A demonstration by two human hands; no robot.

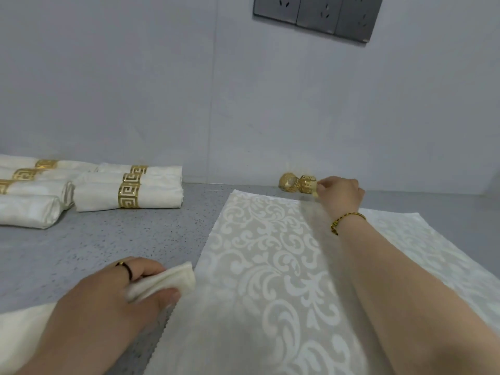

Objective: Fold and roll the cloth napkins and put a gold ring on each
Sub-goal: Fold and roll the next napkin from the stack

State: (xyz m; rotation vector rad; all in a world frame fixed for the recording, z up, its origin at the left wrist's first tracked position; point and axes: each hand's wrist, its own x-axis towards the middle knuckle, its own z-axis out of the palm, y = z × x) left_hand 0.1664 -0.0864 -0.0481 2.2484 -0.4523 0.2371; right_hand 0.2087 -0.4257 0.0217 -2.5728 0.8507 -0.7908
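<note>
Head view: my left grip [108, 290] is clenched round a roll [165, 280] of cream napkin, thumb under and fingers over, its end poking out toward the flat napkin [270, 266]; a black band [127, 267] sits on one finger; the roll is low over the worktop [108, 234] at that napkin's left edge. My right grip [339, 194] reaches to the back of the worktop and pinches a ring [308, 184] of pierced gold at its near side; a second ring [288, 182] stands touching it on the left, close to the wall [162, 90]; a gold bracelet [347, 220] circles that wrist. My right forearm lies across the flat napkin, which is spread open, damask scrolls up; another spread cloth [422, 239] shows on the far side of the arm. At the left, well apart, lie the ringed rolls [151, 196], side by side in two groups, each with a gold key-pattern band; nearest me among them is a bare roll [27, 212]. Grey sockets [316, 12] hang high on the wall.
</note>
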